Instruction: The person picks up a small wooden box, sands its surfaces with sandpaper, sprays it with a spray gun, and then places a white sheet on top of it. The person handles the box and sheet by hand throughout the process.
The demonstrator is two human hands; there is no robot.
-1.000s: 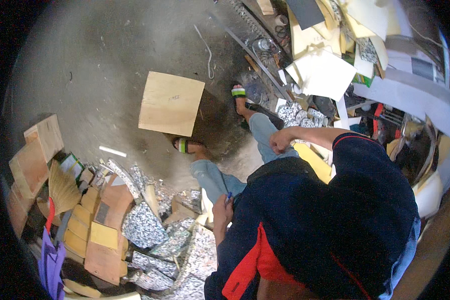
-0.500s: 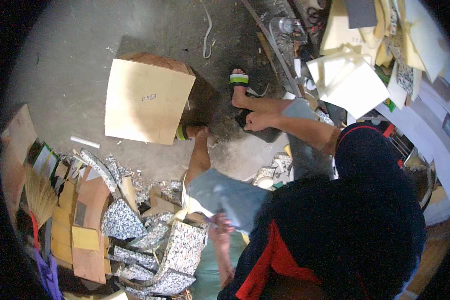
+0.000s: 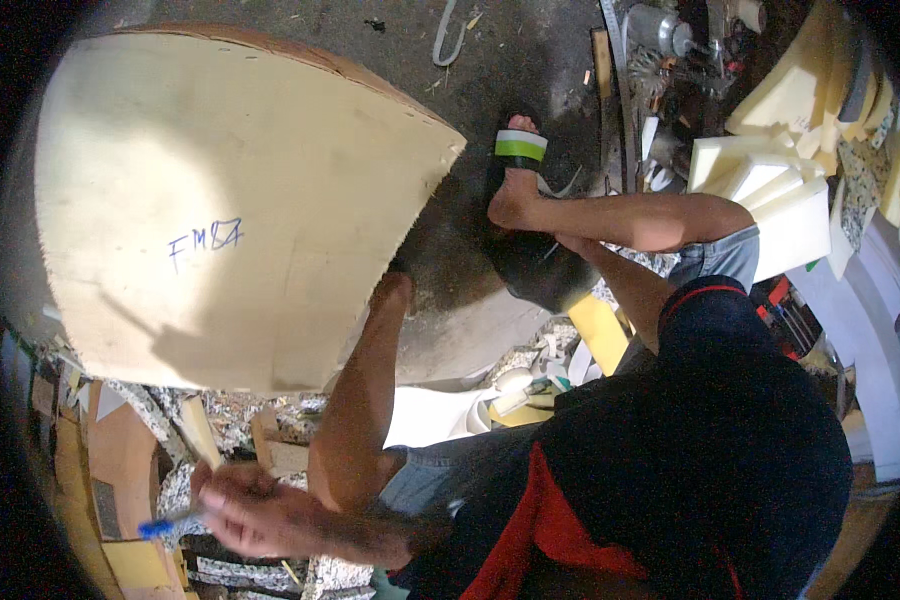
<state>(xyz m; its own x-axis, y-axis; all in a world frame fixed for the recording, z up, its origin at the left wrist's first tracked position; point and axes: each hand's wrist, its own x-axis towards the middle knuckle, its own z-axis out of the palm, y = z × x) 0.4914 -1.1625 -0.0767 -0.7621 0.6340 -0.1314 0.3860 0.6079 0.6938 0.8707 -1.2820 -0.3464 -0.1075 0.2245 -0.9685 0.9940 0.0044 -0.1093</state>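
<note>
In the head view, we saw blue handwriting [image 3: 206, 242] on a large pale board [image 3: 270, 150], which lay in front at the left, beside the left lower leg [image 3: 365, 380]. The left hand [image 3: 260, 510], a little blurred, was apart from this board, below it; its fingers were curled around a blue pen [image 3: 173, 522]. The right hand [image 3: 573, 243] was mostly hidden behind the other leg, so we could not tell its state. At the far right stood a clear jar-like thing [image 3: 660, 30]; its contents were unclear.
</note>
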